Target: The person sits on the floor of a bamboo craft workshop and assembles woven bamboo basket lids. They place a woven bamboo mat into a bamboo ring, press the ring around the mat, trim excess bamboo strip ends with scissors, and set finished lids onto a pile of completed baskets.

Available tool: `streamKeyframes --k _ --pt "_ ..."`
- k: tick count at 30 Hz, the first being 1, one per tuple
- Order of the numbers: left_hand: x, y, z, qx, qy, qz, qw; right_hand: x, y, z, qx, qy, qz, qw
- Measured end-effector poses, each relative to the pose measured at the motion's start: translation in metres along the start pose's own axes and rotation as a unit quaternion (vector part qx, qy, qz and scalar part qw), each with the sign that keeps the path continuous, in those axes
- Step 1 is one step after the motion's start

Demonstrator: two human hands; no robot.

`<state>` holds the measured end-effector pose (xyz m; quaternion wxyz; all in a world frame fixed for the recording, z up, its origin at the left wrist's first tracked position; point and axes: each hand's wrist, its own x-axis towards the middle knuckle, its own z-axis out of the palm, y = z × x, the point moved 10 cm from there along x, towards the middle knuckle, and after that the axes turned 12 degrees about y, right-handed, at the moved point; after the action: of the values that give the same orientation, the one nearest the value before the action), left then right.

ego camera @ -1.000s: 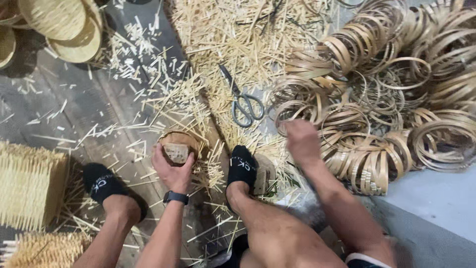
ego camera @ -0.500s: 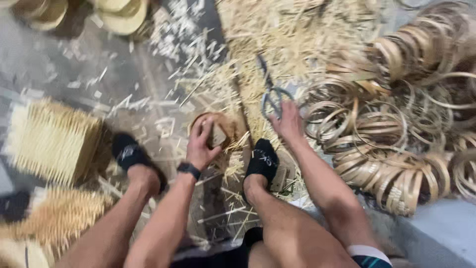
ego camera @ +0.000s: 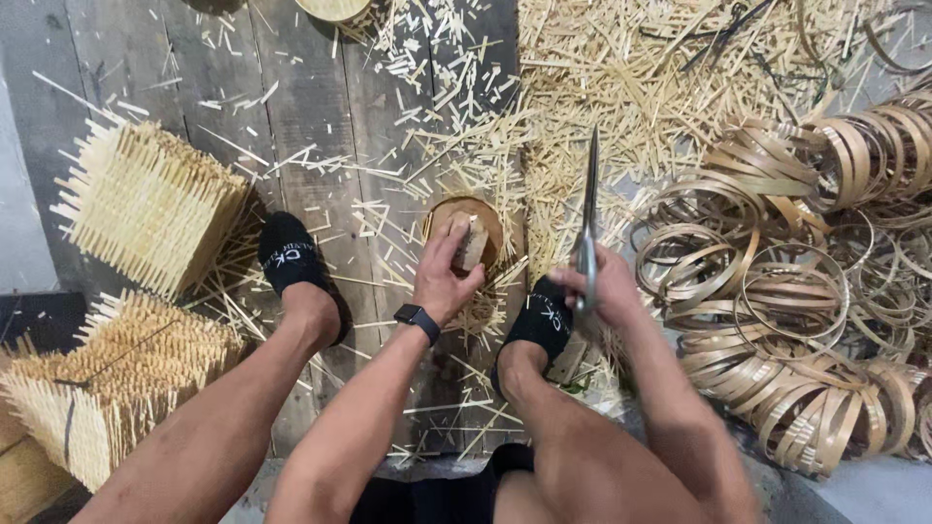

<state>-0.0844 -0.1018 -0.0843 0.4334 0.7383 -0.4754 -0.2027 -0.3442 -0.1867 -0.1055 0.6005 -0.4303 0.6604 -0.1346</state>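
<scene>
Hoops [ego camera: 777, 291] of coiled bamboo crowd the right hand [ego camera: 607, 286] clenched on raised scissors [ego camera: 587, 228], whose blades might catch them or nick the left hand [ego camera: 442, 277] grasping the small round basket [ego camera: 466, 233] between the feet.

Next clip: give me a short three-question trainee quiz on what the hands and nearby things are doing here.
1. True or false: the right hand holds the scissors with the blades pointing away from the person.
2. What does the left hand press on? A) a bamboo ring B) a small block on the round wooden disc C) a sock
3. Fill in: the heap of bamboo rings lies on the person's ____ side.

Key: 1 true; 2 B; 3 right.
</scene>
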Motion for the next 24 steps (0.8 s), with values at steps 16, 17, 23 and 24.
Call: streamKeyframes --k 16,17,23,24 --pt "0.009 0.008 -0.003 0.019 0.005 0.024 1.000 -0.028 0.010 0.009 -0.287 0.055 -0.043 0.955" --pt "0.010 0.008 -0.003 0.022 0.010 0.024 0.999 -0.023 0.001 -0.003 -0.368 0.090 -0.101 0.920" --pt "0.004 0.009 0.014 -0.034 -0.012 -0.008 0.999 0.005 -0.020 0.011 -0.491 0.128 -0.361 0.783" --pt "0.003 0.010 0.014 -0.027 -0.011 -0.002 1.000 0.015 -0.014 0.010 -0.520 0.126 -0.343 0.772"
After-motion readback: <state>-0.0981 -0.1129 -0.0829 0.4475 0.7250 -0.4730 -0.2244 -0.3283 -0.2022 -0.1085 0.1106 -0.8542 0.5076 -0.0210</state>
